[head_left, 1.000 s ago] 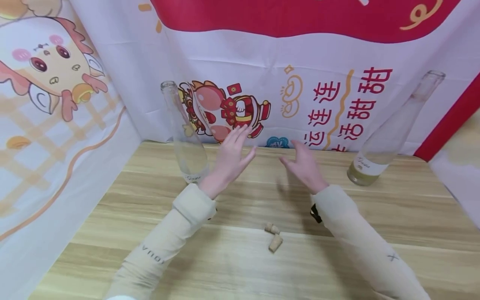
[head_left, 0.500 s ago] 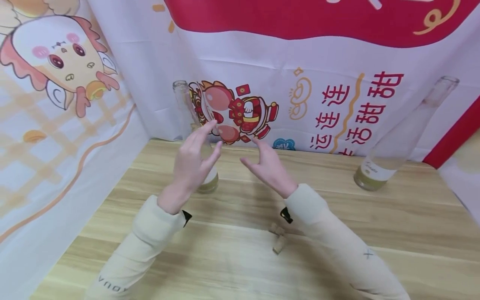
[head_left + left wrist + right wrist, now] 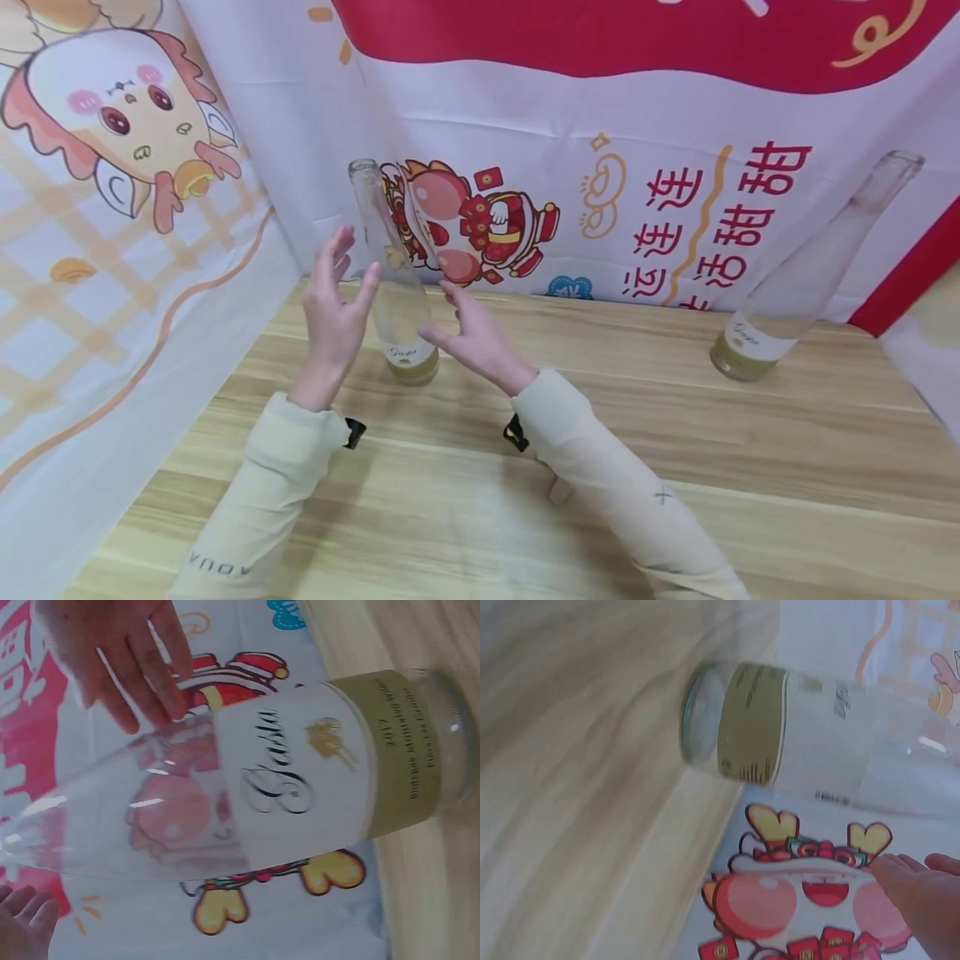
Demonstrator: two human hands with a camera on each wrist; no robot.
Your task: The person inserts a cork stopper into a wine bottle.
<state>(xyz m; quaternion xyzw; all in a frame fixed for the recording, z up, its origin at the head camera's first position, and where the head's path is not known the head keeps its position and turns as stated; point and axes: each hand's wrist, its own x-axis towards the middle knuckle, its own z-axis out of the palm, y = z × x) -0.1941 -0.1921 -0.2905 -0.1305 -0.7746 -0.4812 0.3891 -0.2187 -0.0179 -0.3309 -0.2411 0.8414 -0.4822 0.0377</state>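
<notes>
A clear glass bottle (image 3: 408, 333) with a white and olive-green label stands upright on the wooden table, between my two hands. To its left, my left hand (image 3: 333, 312) is raised with fingers loosely bent, apart from the glass. My right hand (image 3: 480, 337) is on the other side, thumb and fingers spread toward the bottle. In the left wrist view, the right hand's fingertips (image 3: 169, 712) overlap the bottle's edge; whether they touch is unclear. Neither hand holds anything. The bottle (image 3: 780, 727) also shows, label and base, in the right wrist view.
A second, similar bottle (image 3: 780, 300) stands at the right rear of the table (image 3: 450, 517). A cork (image 3: 558, 490) lies near the middle, partly behind the right sleeve (image 3: 600, 467). A printed cloth (image 3: 480, 100) hangs behind, and another (image 3: 127, 208) at the left.
Both hands have moved left, to either side of the left bottle. The right sleeve now hides one of the two corks. The head view has shifted slightly.
</notes>
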